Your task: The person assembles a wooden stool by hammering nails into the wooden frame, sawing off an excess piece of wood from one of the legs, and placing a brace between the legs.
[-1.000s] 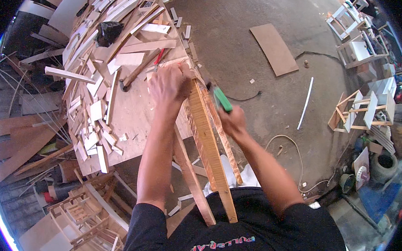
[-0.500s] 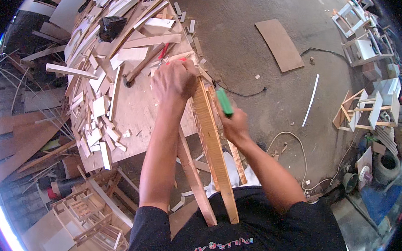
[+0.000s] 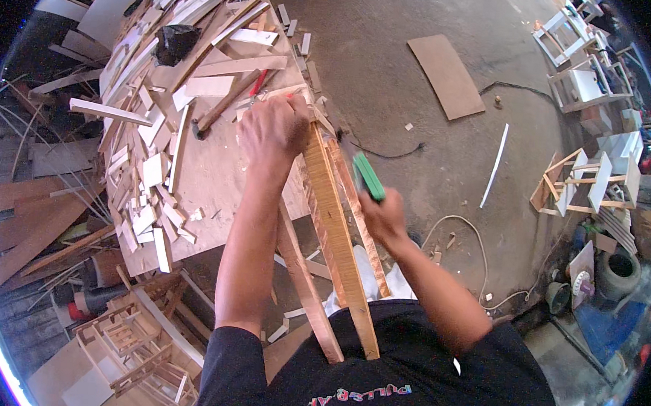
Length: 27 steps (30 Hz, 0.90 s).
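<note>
My left hand is closed at the far end of a narrow wooden frame, by the table corner. Its fingers are hidden from above, so what they grip cannot be made out; a bit of red shows beside the knuckles. Long wooden strips of the frame run back toward my black shirt. My right hand is closed around the green grip of a hammer, right of the frame. The hammer's dark head is blurred, near the frame's far right side. Another hammer with a wooden handle lies on the table.
Wood offcuts, a black plastic bag and a red-handled tool cover much of the table. A brown board and a pale cable lie on the floor. Wooden stools stand at the right.
The whole view has shifted slightly. My right hand and the green-gripped hammer are a little lower, the grip tilted more. My left hand stays at the frame's far end.
</note>
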### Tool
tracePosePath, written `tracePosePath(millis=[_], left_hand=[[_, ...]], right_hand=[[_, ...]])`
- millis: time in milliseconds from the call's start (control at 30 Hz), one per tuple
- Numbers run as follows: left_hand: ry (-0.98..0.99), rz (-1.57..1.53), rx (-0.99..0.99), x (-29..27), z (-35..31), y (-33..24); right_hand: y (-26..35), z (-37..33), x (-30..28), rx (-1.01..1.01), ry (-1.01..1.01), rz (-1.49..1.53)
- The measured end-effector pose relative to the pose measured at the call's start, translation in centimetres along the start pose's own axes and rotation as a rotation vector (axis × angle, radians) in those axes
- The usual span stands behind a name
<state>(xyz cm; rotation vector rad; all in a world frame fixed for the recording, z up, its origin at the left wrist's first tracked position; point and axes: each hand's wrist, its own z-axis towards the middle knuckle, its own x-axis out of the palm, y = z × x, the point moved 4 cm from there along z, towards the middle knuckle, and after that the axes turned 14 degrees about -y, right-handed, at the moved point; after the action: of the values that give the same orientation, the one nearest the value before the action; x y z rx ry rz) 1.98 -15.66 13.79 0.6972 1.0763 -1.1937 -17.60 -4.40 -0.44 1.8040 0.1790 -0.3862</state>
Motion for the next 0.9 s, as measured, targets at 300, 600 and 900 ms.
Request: tracePosePath(millis=[300,600,900], left_hand=[[0.008,-0.036,0.093,-0.2,0.1,-3.0],[0.011,-0.073,0.065,-1.0,-0.2,-1.6],[-0.490,-0.346,0.302,-3.6,-3.5,-1.0]], right_hand=[[-1.2,9.5,5.9,0.128,-0.053,-0.180],[-17.3,-1.7,-7.4,0.405,-0.155,-0.061],[-12.3,-2.7,-4.1,0.063,-0.117,-0.217]])
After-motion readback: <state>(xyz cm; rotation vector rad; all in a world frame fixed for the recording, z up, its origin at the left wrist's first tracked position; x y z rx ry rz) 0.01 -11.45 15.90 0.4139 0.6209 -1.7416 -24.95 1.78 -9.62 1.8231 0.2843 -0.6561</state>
